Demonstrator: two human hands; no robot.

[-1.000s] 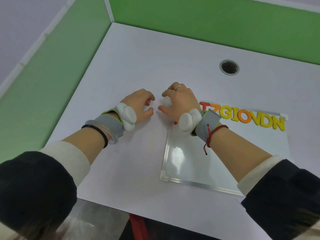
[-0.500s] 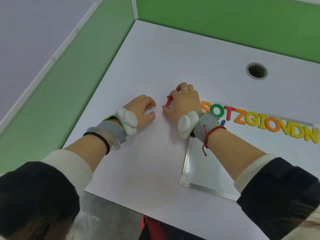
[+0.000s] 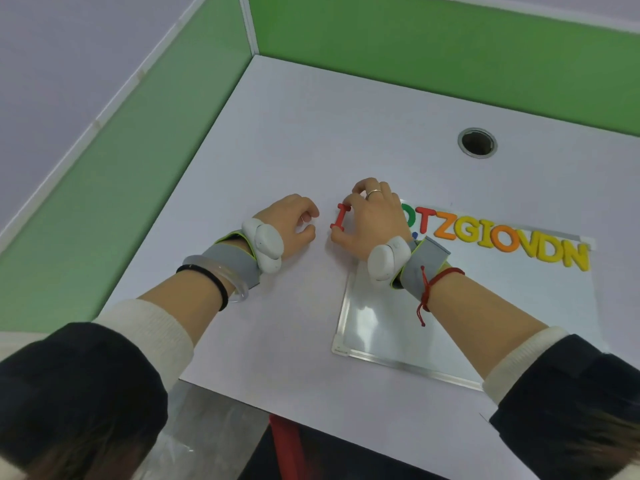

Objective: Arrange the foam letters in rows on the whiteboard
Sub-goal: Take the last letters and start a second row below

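Lifted red letter I (image 3: 340,218), right hand (image 3: 372,216) seemingly pinching

The whiteboard (image 3: 388,327) lies on the bench (image 3: 294,140), toward its right and near side. A row of foam letters (image 3: 498,239) runs along the board's far edge. Just left of the board's far-left corner, the right hand (image 3: 372,216) pinches a foam letter I (image 3: 340,218). The left hand (image 3: 294,221) rests on the bench left of that. A cable hole (image 3: 477,142) sits far right.

My glossy white whiteboard (image 3: 381,327) with its thin metal frame mirrors the light; the matt, soft-looking red foam letter I (image 3: 339,218) lies on the smooth, matt white table (image 3: 311,133).
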